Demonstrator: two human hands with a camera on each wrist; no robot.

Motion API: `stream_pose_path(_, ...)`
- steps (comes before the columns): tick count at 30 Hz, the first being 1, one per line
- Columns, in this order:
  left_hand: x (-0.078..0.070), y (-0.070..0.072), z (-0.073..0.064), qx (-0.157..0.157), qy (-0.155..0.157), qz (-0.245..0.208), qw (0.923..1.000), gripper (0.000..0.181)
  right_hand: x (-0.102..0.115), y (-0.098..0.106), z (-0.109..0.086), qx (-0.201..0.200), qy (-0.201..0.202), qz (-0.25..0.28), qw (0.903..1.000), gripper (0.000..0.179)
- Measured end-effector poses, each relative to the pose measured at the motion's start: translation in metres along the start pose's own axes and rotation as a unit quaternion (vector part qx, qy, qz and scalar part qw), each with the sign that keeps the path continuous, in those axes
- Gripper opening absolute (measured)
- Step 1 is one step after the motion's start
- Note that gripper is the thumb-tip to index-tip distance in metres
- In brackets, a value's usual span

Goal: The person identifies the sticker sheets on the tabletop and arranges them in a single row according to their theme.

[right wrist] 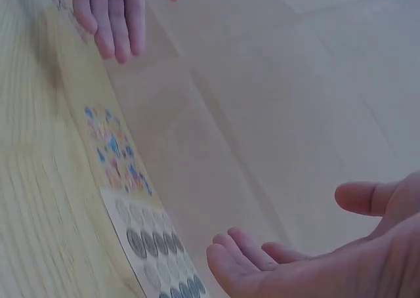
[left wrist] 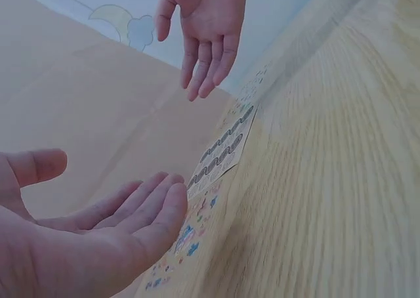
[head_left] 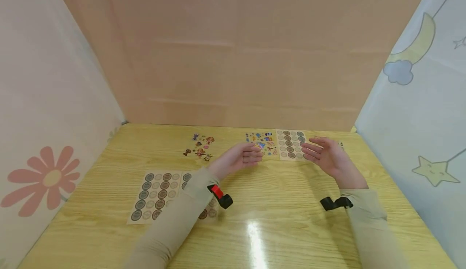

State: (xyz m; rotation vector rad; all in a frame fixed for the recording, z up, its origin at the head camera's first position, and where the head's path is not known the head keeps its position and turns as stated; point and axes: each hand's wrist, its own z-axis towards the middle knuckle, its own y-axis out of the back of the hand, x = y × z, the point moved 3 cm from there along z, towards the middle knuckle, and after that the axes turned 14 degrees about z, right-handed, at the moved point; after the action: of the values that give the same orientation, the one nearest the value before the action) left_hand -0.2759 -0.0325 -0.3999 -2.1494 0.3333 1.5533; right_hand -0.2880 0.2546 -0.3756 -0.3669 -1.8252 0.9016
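Observation:
Both hands hover over the wooden table, palms turned toward each other, holding nothing. My left hand (head_left: 238,158) has its fingers extended near the colourful cartoon sticker sheet (head_left: 269,149). My right hand (head_left: 329,157), fingers relaxed and slightly bent, overlaps the right edge of a sheet of round stickers (head_left: 287,147) in the head view. In the left wrist view the left hand (left wrist: 111,232) faces the right hand (left wrist: 207,29) across a gap. The right wrist view shows the right hand (right wrist: 328,252) beside the round sticker sheet (right wrist: 141,226), its fingers and thumb apart.
More round-sticker sheets (head_left: 153,192) lie at front left, partly covered by the left sleeve. Cartoon stickers (head_left: 199,147) are at the back left; another set is partly hidden behind the right hand. A brown panel (head_left: 233,79) stands at the back, with patterned walls at both sides.

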Motion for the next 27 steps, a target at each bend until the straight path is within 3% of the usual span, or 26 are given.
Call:
stream_pose_path(8,0.001,-0.015,0.028,-0.024,0.01,-0.031,0.9992,0.05,0.021,0.03,0.012,-0.048,-0.011,-0.045,0.9978,0.024)
stream_pose_path(17,0.011,-0.032,0.054,-0.037,0.025,-0.094,0.9945,0.063,0.025,0.043,0.025,-0.079,-0.028,-0.101,0.9913,0.067)
stream_pose_path(27,0.025,-0.043,0.068,-0.045,0.031,-0.103,0.9932,0.074,0.023,0.049,0.033,-0.114,-0.032,-0.12,0.9857,0.064)
